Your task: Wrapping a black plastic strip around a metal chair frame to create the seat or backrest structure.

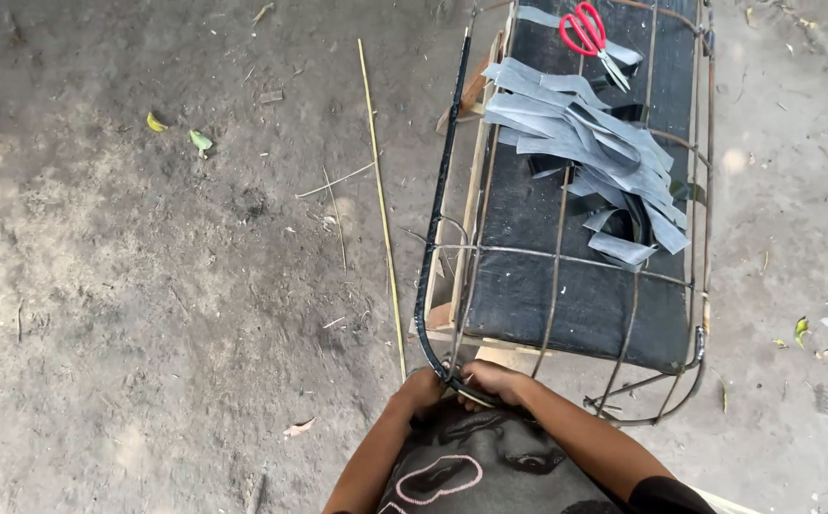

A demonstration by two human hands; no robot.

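Observation:
A rusty metal rod frame (559,257) lies over a black padded bench (538,286) on the ground. Its left rail (438,200) is wrapped in black rubber strip. Both hands meet at the frame's near left corner. My left hand (421,388) grips the wrapped rod there, and my right hand (493,379) is closed on the rubber strip at the same corner. A pile of grey-black rubber strips (585,143) lies on the bench under the frame. Red-handled scissors (589,36) rest at the bench's far end.
A long thin stick (382,209) lies on the dirt ground left of the bench, with a thinner twig (335,181) beside it. Dry leaves (200,141) are scattered about. The bench's wooden frame (471,205) shows along its left side.

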